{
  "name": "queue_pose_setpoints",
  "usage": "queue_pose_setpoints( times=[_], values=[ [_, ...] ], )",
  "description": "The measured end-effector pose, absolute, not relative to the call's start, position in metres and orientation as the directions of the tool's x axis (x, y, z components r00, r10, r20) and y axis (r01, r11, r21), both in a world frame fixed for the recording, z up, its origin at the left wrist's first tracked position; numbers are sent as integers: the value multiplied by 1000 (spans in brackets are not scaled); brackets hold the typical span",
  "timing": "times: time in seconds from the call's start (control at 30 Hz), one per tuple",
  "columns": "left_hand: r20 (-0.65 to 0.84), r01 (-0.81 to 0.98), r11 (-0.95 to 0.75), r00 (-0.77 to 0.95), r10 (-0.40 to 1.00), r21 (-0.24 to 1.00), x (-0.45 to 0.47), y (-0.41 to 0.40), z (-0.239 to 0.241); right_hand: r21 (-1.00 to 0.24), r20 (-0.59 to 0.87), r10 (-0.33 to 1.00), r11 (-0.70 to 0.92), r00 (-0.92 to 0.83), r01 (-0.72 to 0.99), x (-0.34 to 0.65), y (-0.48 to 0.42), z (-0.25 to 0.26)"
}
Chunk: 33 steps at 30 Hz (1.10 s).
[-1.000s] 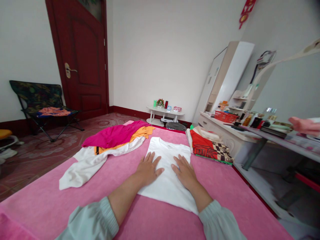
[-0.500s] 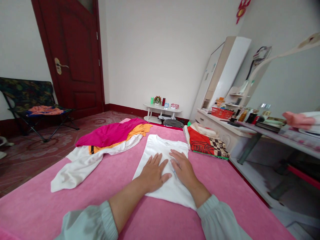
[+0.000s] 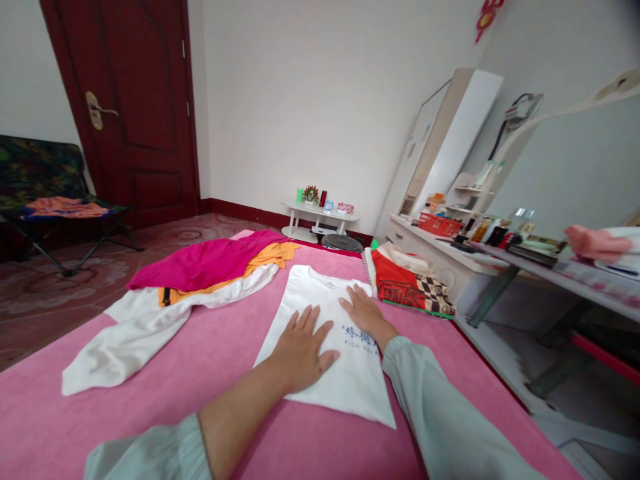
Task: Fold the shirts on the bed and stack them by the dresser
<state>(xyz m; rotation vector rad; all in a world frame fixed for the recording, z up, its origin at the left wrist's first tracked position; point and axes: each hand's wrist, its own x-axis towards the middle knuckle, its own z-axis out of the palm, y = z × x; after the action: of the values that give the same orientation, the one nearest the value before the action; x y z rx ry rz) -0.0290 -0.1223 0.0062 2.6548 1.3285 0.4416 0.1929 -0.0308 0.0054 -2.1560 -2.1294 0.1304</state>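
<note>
A folded white T-shirt [image 3: 310, 293] with small blue print lies flat on the pink bed cover [image 3: 210, 360]. My left hand [image 3: 300, 350] rests open on the shirt's near half, fingers spread, palm down. My right hand [image 3: 364, 310] lies open and flat farther up the shirt, near its right edge and just above the blue print. Neither hand grips anything.
A heap of magenta, orange and white clothes [image 3: 200, 270] lies to the left on the bed. A folded red and checkered stack [image 3: 410, 280] sits at the right edge. A white dresser [image 3: 440, 247] with clutter stands right; a folding chair [image 3: 45, 193] and a dark red door [image 3: 130, 100] stand left.
My right hand has slid up the shirt away from me, uncovering the blue print. My left hand stayed pressed on the shirt. The view has shifted to the right.
</note>
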Motion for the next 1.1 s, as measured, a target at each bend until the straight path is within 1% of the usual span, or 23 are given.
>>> queue_pose_setpoints(
  times=[0.13,0.3,0.37,0.5,0.53,0.6,0.7,0.8,0.87,0.93,1.0,1.03,1.07,1.1],
  values=[
    [195,755,-598,566,801,269,-28,-122,6,-104,48,997,-49,54,993,191,-21,0],
    [198,761,-590,555,808,270,-29,-123,7,-100,77,990,-109,117,989,188,-16,0],
    [196,757,-595,561,804,272,-30,-123,6,-91,64,987,-143,149,986,184,-17,5],
    [195,749,-602,570,798,276,-30,-121,6,-61,-10,965,-262,261,963,160,-34,19],
    [198,748,-603,570,798,278,-30,-120,7,-72,-20,967,-256,256,964,151,-41,22],
    [210,740,-609,572,793,285,-31,-120,8,-140,-10,982,-187,188,972,132,-58,24],
    [221,717,-628,589,778,301,-34,-120,9,-273,112,990,-53,86,960,112,-83,18],
    [254,691,-642,590,767,333,-37,-119,6,-367,231,970,15,76,930,113,-95,8],
    [315,654,-643,561,766,400,-36,-114,7,-429,277,959,65,63,901,121,-93,3],
    [377,568,-623,499,780,538,-36,-109,19,-484,325,945,123,47,867,129,-87,-1],
    [425,393,-570,398,813,722,-38,-109,47,-519,354,934,158,44,840,135,-82,-4],
    [453,262,-538,320,832,802,-41,-113,66,-530,359,932,164,45,832,136,-81,-4],
    [471,129,-510,244,848,851,-46,-120,88,-538,357,933,165,46,827,136,-81,-4],
    [484,74,-512,235,843,856,-53,-129,111,-544,346,937,159,48,824,136,-82,-4]
  ],
)
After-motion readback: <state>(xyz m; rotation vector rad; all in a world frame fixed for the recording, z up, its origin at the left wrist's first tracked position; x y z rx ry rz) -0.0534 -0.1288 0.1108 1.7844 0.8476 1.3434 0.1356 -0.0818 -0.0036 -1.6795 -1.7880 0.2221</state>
